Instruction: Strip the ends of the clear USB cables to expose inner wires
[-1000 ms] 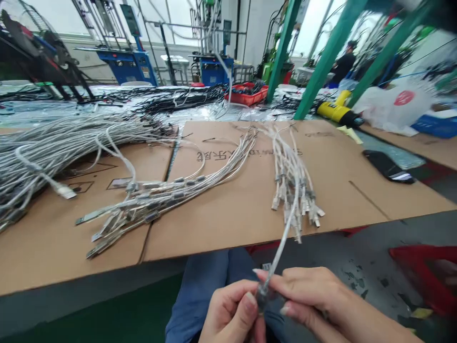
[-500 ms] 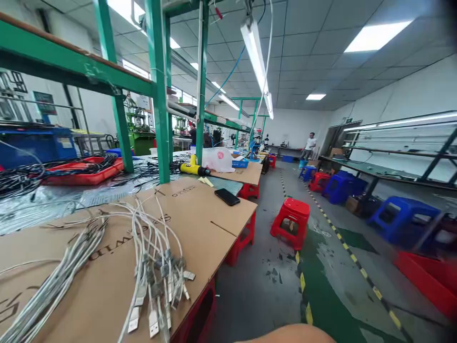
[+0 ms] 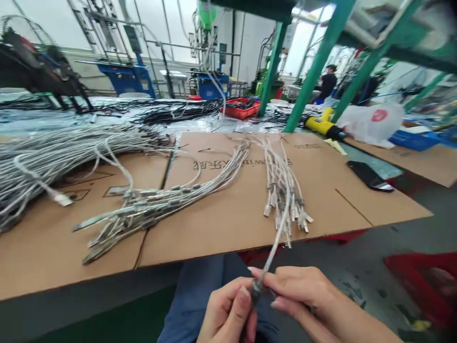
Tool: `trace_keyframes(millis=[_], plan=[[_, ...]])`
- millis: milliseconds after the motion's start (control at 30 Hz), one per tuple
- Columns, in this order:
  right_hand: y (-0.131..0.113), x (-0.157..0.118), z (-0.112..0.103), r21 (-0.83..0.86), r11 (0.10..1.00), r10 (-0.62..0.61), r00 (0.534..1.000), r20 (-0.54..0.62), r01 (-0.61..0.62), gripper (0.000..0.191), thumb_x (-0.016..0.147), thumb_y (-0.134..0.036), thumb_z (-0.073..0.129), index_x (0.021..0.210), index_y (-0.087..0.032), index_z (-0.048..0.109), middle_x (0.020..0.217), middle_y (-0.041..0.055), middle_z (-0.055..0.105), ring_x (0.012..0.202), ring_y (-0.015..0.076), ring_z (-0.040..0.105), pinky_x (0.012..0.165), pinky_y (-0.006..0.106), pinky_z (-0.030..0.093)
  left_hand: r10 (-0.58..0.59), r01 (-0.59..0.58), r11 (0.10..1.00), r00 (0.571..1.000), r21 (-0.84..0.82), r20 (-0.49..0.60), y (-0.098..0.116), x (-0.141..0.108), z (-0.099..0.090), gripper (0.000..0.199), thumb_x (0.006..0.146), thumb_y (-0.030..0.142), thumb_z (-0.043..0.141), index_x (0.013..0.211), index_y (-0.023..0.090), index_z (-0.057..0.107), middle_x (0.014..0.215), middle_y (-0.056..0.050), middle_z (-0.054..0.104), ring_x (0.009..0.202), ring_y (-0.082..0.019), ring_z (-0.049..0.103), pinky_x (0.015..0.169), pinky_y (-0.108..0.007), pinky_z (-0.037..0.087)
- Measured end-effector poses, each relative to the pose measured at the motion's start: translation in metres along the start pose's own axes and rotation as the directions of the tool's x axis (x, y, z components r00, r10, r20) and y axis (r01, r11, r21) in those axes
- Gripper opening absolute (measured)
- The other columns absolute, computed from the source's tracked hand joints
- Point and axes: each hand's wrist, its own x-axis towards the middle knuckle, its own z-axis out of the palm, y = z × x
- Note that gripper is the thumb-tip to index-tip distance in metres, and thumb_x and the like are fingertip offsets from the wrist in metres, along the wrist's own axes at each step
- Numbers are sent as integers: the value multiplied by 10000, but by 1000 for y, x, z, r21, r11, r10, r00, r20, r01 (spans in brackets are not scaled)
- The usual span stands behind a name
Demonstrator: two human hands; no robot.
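A grey-white cable (image 3: pixel 273 252) runs down from the bundle on the cardboard to both hands above my lap. My left hand (image 3: pixel 230 309) pinches the cable's grey lower part between thumb and fingers. Beside it, the fingers of my right hand (image 3: pixel 303 293) close around the same cable just above. On the cardboard (image 3: pixel 214 228), one bundle of USB cables (image 3: pixel 285 195) lies with its plugs toward the front edge. Further left is a second bundle (image 3: pixel 143 209), plugs pointing left. A large pile of similar cables (image 3: pixel 71 152) fills the far left.
A black phone (image 3: pixel 369 175) and a yellow tool (image 3: pixel 323 126) lie on the right side. Green posts (image 3: pixel 316 62) rise behind the cardboard. A red tray (image 3: pixel 241 108) and black cables (image 3: pixel 178 112) are at the back. A red stool (image 3: pixel 424 281) stands at right.
The view has swung left from the aisle and down to the work surface. Both hands have come into view, holding a cable, and the large cable pile now shows.
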Motion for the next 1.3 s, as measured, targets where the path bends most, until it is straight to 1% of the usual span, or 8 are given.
trace_keyframes(millis=[133,300,433,600,700,867,1067,1300], plan=[[-2,1,2,24,998,-64,998,5,64,304,933,-203,409,926,-192,712,668,51,658,662,179,668,674,209,536,31,-29,998,999,-48,38,-6,0,0,573,748,638,468,893,111,639,390,68,392,312,-22,301,329,-134,210],[-4,4,5,59,998,16,1000,27,-17,292,878,-123,494,1028,-267,699,750,4,660,755,147,673,814,182,495,-17,16,1000,999,-24,-32,3,-10,0,571,749,621,488,925,109,668,419,57,413,350,-20,335,373,-136,251],[-3,7,7,52,998,25,997,78,-29,333,880,-98,493,1031,-320,690,774,-12,666,712,141,661,727,180,510,-5,6,1000,998,15,-56,7,-12,0,564,756,614,485,929,113,677,422,55,403,373,-25,338,404,-151,259],[-4,4,10,120,993,19,999,47,-24,311,918,-155,449,1020,-298,705,756,14,701,732,160,679,727,205,534,141,-140,990,990,25,-15,-2,-9,-5,454,807,527,484,881,124,679,410,60,372,370,-28,318,400,-160,251],[2,-4,14,167,983,80,996,-38,-73,268,896,-253,544,1135,-302,654,950,24,731,907,176,676,819,230,526,261,-257,963,964,-74,44,-5,-7,-6,361,800,467,537,900,141,655,439,66,375,375,-19,303,382,-147,225],[9,-4,19,133,988,99,978,-184,-75,316,852,-295,606,1158,-226,648,893,44,738,759,159,688,742,215,548,103,-102,979,995,-179,0,-9,-7,-1,368,758,501,582,865,149,592,465,67,438,342,-2,276,349,-138,186],[0,10,8,157,982,93,990,101,-108,343,962,-307,408,1217,-198,611,1092,92,703,973,203,663,794,246,534,-24,125,868,977,-481,211,-20,-4,7,621,765,695,332,442,171,410,317,82,264,293,-13,247,353,-154,220],[-7,12,4,196,978,41,983,176,-76,306,960,-266,419,1079,-271,700,945,52,739,894,190,680,704,194,528,100,72,837,955,-542,280,-23,2,12,656,756,705,337,349,193,285,292,68,254,277,-12,234,353,-178,224]])
